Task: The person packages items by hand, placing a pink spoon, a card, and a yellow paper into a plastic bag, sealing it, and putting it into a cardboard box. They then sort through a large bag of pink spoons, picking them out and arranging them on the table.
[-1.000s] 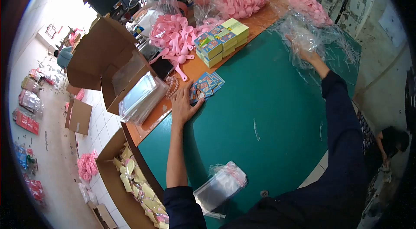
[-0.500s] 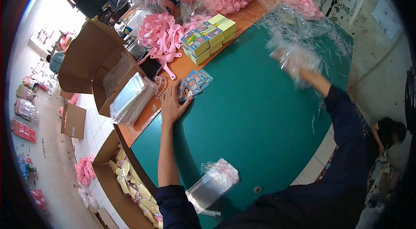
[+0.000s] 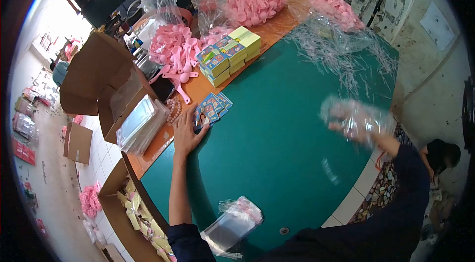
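My left hand (image 3: pixel 187 134) lies at the left edge of the green table, fingers spread, touching a small fan of blue printed cards (image 3: pixel 213 108). Over the right side of the table, my right hand (image 3: pixel 357 126) holds crumpled clear plastic film (image 3: pixel 381 122), which covers much of the hand; both are smeared by motion. A small clear scrap (image 3: pixel 330 171) shows blurred below it. Near my body lies a stack of clear plastic sleeves (image 3: pixel 230 230). Stacks of yellow-edged card packs (image 3: pixel 230 54) stand beyond the fanned cards.
Pink plastic scoops (image 3: pixel 173 46) lie heaped at the back, with bagged ones (image 3: pixel 257 4) behind. Thin clear strips (image 3: pixel 336 56) litter the far right. An open cardboard box (image 3: pixel 94 78) stands left beside packed sleeves (image 3: pixel 141 126). Another person (image 3: pixel 440 160) is at the far right.
My right hand has swept toward me and slightly right with the plastic, away from the clear strips. My left hand stays at the cards. The view has shifted a little.
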`<state>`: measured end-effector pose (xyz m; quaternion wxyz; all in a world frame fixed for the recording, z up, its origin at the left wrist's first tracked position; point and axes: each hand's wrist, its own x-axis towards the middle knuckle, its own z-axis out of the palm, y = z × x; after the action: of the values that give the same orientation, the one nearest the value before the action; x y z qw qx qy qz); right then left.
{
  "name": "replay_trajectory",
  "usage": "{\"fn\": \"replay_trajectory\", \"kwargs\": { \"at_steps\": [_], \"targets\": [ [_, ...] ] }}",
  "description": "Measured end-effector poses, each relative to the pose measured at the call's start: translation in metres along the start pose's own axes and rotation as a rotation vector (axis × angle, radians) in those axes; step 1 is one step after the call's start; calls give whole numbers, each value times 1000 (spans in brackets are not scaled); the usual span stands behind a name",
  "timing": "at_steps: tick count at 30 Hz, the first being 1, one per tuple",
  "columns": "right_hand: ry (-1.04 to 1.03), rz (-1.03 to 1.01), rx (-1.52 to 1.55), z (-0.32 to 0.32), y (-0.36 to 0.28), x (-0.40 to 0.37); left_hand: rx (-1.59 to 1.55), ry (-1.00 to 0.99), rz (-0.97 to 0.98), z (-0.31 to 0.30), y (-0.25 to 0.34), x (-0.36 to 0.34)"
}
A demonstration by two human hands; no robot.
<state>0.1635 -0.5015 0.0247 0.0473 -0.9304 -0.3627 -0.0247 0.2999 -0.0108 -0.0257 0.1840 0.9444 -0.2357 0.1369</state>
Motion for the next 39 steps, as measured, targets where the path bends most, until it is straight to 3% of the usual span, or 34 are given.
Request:
{"fn": "replay_trajectory", "kwargs": {
  "at_steps": [4,8,10,14,17,19,22,24,26,28,30,33,36,39],
  "targets": [
    [-23,299,-66,11,120,-32,-9,-3,-20,-5,1,3],
    [18,651,2,-6,172,-27,-12,7,-11,-2,0,-1],
    [132,718,73,-24,169,-14,-3,15,4,-2,-1,0],
    [305,632,279,-49,100,13,-21,1,-15,-1,-3,1],
    [162,439,398,-43,25,24,-8,-3,-9,-3,0,0],
    [78,350,391,-31,7,26,6,-5,-13,-2,-1,0],
    [241,435,263,-21,68,20,-21,-9,-15,-4,1,0],
    [465,517,386,-6,123,7,5,-8,-12,0,-1,-4],
    [675,417,668,-3,116,11,18,20,-8,-2,-5,4],
    [357,602,651,-43,21,55,6,11,-18,-2,-5,2],
    [128,556,834,-42,-10,62,-23,0,-28,-3,1,1],
    [145,452,464,-26,15,51,3,26,-1,1,-4,-1],
    [228,624,178,-35,59,33,21,10,-6,3,-6,-5],
    [259,416,140,-50,-6,43,15,16,-13,2,-4,-2]
  ]
}}
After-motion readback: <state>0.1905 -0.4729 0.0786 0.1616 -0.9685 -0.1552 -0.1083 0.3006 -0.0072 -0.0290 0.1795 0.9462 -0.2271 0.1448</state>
